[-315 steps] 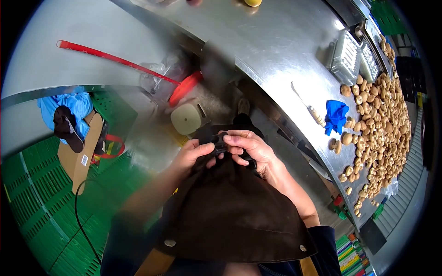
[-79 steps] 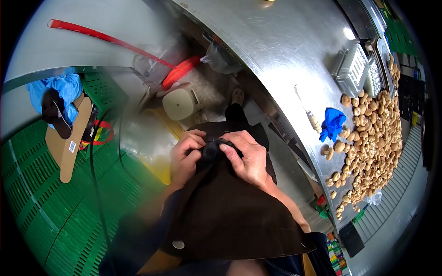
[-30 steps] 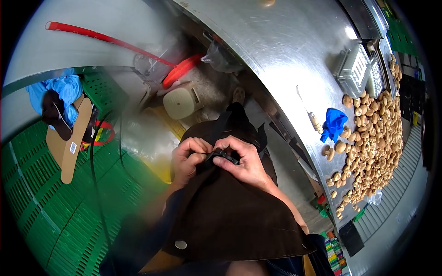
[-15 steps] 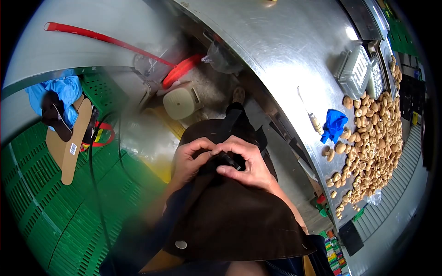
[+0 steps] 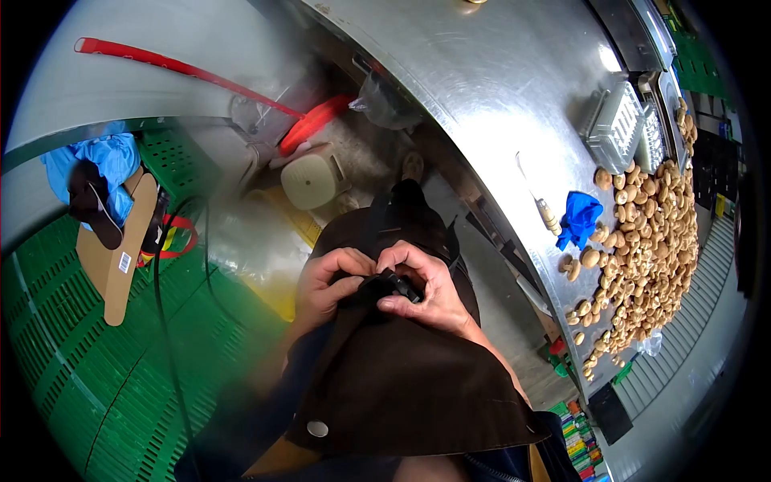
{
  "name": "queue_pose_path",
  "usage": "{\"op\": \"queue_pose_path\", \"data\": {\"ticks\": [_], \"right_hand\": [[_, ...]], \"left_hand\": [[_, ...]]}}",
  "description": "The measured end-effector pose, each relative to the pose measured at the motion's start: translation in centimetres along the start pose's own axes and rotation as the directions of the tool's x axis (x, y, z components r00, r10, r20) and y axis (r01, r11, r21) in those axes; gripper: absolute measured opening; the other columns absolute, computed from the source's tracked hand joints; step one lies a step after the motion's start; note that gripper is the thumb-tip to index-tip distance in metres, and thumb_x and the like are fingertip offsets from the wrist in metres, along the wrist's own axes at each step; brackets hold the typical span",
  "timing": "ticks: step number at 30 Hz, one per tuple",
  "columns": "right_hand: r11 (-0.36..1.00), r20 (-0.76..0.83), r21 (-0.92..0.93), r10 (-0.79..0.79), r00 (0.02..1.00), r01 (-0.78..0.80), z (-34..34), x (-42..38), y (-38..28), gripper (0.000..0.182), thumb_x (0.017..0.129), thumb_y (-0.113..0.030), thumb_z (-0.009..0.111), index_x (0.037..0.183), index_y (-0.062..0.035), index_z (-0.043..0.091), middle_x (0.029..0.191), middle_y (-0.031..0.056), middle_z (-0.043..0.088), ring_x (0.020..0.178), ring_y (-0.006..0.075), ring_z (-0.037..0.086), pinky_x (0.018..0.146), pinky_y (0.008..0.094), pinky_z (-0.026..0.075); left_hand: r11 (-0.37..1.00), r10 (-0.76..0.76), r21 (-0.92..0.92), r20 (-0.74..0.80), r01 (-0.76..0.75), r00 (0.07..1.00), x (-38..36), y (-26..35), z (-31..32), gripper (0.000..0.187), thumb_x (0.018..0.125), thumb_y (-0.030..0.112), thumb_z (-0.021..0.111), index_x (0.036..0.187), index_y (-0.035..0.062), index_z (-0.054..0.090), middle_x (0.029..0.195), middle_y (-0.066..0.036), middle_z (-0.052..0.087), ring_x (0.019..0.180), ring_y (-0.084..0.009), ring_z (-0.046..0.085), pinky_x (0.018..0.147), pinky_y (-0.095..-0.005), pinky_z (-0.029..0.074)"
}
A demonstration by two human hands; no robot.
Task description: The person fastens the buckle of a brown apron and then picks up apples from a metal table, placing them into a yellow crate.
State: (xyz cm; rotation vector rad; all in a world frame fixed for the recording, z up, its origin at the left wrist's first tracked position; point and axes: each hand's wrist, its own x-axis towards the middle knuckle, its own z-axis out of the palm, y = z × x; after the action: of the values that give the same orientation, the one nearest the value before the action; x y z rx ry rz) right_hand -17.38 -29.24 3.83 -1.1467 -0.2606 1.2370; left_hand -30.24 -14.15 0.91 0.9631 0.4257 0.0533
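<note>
Over my lap, my left hand and my right hand are close together at a small black object. Thumb and fingers of my left hand pinch its left side, while my right hand curls round its right side. What exactly the object is cannot be made out. It lies against the top edge of a dark brown apron, which hangs below both hands and has a metal snap near its lower left.
A metal table at the right bears many mushrooms, a blue cloth or glove, a knife and clear plastic boxes. Green crates, cardboard and a red-handled tool are at the left.
My hands have moved slightly apart, and more of the black object shows between them. Both still hold it. The view has shifted a little.
</note>
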Motion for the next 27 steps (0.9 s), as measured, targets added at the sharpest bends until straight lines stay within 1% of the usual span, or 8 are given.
{"op": "queue_pose_path", "data": {"ticks": [2,8,12,15,19,20,23,27], "right_hand": [[0.997,-0.012,-0.066,-0.033,0.999,0.032,0.0,0.1,0.1,0.034,0.079,-0.009,0.079,0.104,-0.0036,0.056,0.097,0.0032,0.055,0.091,0.0098,0.055,0.08,0.0261,0.048],[0.953,-0.081,-0.299,-0.065,0.995,0.038,0.4,-0.1,0.5,0.028,0.083,-0.002,0.072,0.105,-0.0026,0.055,0.097,0.005,0.058,0.085,0.0107,0.058,0.077,0.0247,0.048],[0.921,-0.116,-0.385,-0.106,0.987,0.054,0.4,-0.1,0.7,0.024,0.085,-0.001,0.069,0.105,-0.0019,0.054,0.096,0.005,0.059,0.086,0.0108,0.059,0.078,0.0247,0.048],[0.935,-0.148,-0.349,-0.124,0.981,0.066,0.2,-0.2,0.9,0.023,0.086,-0.002,0.069,0.105,-0.0016,0.055,0.094,0.0052,0.059,0.085,0.0114,0.059,0.077,0.0253,0.049],[0.959,-0.19,-0.282,-0.033,0.981,-0.022,0.0,-0.4,0.0,0.021,0.088,-0.003,0.068,0.104,-0.0008,0.055,0.096,0.0047,0.06,0.087,0.0108,0.058,0.08,0.0251,0.048],[0.965,-0.189,-0.26,-0.003,0.982,-0.047,-0.1,-0.4,-0.1,0.021,0.088,-0.003,0.068,0.104,-0.0007,0.055,0.096,0.0046,0.06,0.087,0.0106,0.058,0.08,0.0252,0.048],[0.97,-0.169,-0.227,0.048,0.984,-0.086,-0.1,-0.5,-0.3,0.02,0.088,-0.004,0.068,0.103,-0.001,0.056,0.096,0.0043,0.06,0.087,0.0105,0.058,0.08,0.0255,0.048],[0.908,-0.013,-0.418,-0.038,0.999,0.03,-0.2,-0.2,-0.9,0.021,0.086,-0.004,0.07,0.103,-0.0046,0.057,0.095,0.0044,0.061,0.085,0.0149,0.061,0.076,0.0268,0.049]], "left_hand": [[0.997,-0.075,-0.001,-0.012,0.075,0.997,-0.1,0.6,0.1,0.006,0.086,0.004,0.061,0.088,-0.0011,0.06,0.092,-0.01,0.063,0.088,-0.019,0.059,0.082,-0.03,0.044],[0.883,0.099,0.466,-0.073,-0.054,0.992,0.1,1.2,0.1,0.013,0.087,0.012,0.065,0.083,-0.0005,0.061,0.075,-0.005,0.061,0.07,-0.0152,0.057,0.067,-0.0276,0.045],[0.825,0.18,0.557,-0.421,0.097,0.889,-0.4,0.9,1.2,0.034,0.093,0.013,0.056,0.063,-0.0019,0.051,0.056,-0.001,0.05,0.052,-0.0083,0.042,0.051,-0.0267,0.034],[0.814,0.155,0.555,-0.488,0.168,0.859,-1.8,0.2,0.3,0.037,0.094,0.014,0.054,0.061,-0.0017,0.048,0.055,0.0,0.047,0.052,-0.0086,0.039,0.05,-0.0282,0.031],[0.704,0.22,0.702,-0.366,0.113,0.904,-4.6,0.2,-1.9,0.044,0.091,0.022,0.061,0.059,-0.0003,0.041,0.052,-0.004,0.036,0.047,-0.0124,0.035,0.046,-0.0314,0.028],[0.634,0.283,0.774,-0.217,-0.012,0.934,-5.6,-0.2,-3.4,0.046,0.087,0.024,0.064,0.058,0.0005,0.039,0.052,-0.008,0.032,0.043,-0.019,0.036,0.043,-0.0344,0.026],[0.524,0.175,0.829,0.12,-0.196,0.977,-7.1,0.8,-5.6,0.045,0.083,0.023,0.067,0.057,0.0015,0.038,0.052,-0.01,0.031,0.042,-0.0257,0.038,0.042,-0.037,0.026],[0.416,-0.166,0.909,0.11,-0.031,0.98,-9.0,1.5,-6.5,0.031,0.079,0.027,0.072,0.071,0.0034,0.053,0.075,-0.013,0.05,0.069,-0.03,0.05,0.063,-0.0448,0.04]]}}
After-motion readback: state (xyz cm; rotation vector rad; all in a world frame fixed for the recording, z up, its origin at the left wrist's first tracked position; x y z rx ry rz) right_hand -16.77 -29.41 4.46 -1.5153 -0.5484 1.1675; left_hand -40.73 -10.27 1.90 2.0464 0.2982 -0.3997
